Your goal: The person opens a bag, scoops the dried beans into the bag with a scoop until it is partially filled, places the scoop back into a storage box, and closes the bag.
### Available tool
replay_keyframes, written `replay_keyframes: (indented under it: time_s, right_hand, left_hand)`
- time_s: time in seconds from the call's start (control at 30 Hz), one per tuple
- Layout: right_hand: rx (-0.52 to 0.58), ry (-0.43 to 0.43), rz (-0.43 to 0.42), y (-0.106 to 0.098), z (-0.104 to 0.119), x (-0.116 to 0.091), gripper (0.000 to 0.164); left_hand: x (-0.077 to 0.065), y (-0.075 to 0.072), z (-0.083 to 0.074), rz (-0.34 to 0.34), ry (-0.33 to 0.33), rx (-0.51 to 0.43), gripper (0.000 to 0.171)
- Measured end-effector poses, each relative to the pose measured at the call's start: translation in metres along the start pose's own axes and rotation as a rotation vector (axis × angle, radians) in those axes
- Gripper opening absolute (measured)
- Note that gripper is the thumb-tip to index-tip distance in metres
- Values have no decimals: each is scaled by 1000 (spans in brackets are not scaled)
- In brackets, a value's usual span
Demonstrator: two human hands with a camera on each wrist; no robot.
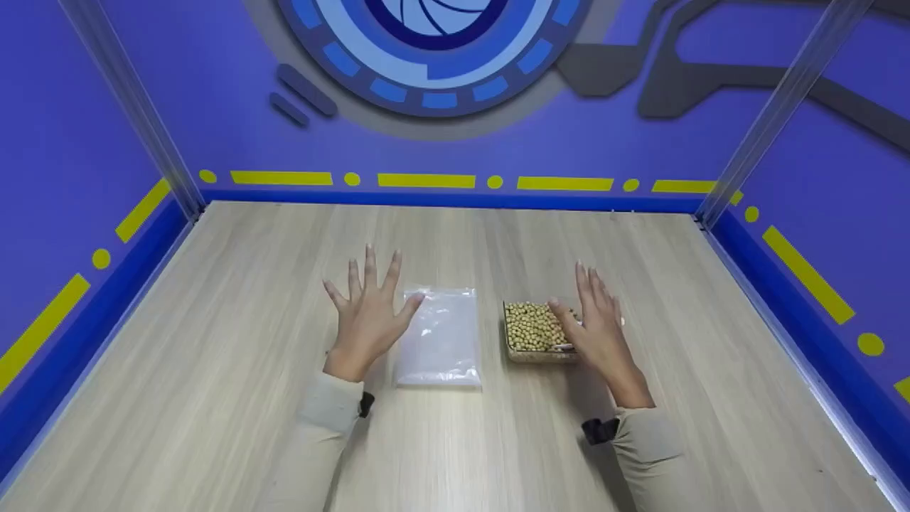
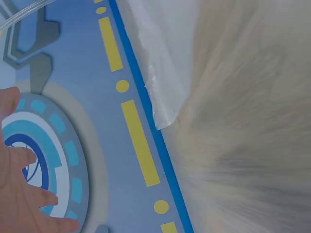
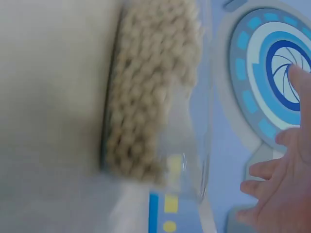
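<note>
A flat clear plastic bag [image 1: 441,345] lies on the table, also partly seen in the left wrist view [image 2: 167,82]. My left hand [image 1: 370,320] hovers at the bag's left edge with fingers spread, holding nothing; its thumb overlaps the bag's top corner in the head view. To the bag's right stands a clear rectangular container [image 1: 544,358] of round, pale yellow beans [image 1: 530,326]. Over its right side is my right hand [image 1: 603,338], fingers straight and nothing in them, hiding part of it. A whitish, scoop-like piece [image 3: 179,114] lies among the beans, its kind unclear.
The wood-grain table [image 1: 249,306] is bounded by blue panels [image 1: 213,107] at the back and both sides. Transparent posts [image 1: 135,92] rise at the back corners. Each wrist wears a small black device [image 1: 599,431].
</note>
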State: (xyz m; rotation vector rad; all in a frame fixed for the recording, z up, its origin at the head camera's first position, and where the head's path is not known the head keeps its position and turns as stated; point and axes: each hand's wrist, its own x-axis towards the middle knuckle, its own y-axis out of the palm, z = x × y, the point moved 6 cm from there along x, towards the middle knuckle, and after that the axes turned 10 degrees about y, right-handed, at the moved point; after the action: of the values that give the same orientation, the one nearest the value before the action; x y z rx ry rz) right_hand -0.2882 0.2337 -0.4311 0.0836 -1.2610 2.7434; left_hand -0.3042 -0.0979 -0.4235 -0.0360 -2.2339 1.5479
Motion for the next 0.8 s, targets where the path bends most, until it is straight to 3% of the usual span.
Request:
replay_keyframes:
  time_s: [0.13, 0.3, 0.53, 0.67, 0.8]
  right_hand:
    - [229, 5, 37, 2, 13, -1, 70]
    - [493, 90, 124, 13, 29, -3, 64]
    - [958, 178, 292, 48, 56, 1, 65]
    - [1078, 221, 349, 74, 67, 4, 65]
    - [1094, 268, 386, 96, 72, 3, 64]
  left_hand:
    - [0, -4, 7, 39, -44, -177, 76]
    - [1, -4, 19, 74, -78, -463, 75]
    - [1, 4, 32, 104, -147, -883, 71]
    - [0, 13, 40, 122, -228, -1058, 68]
    - [0, 21, 47, 137, -309, -1134, 67]
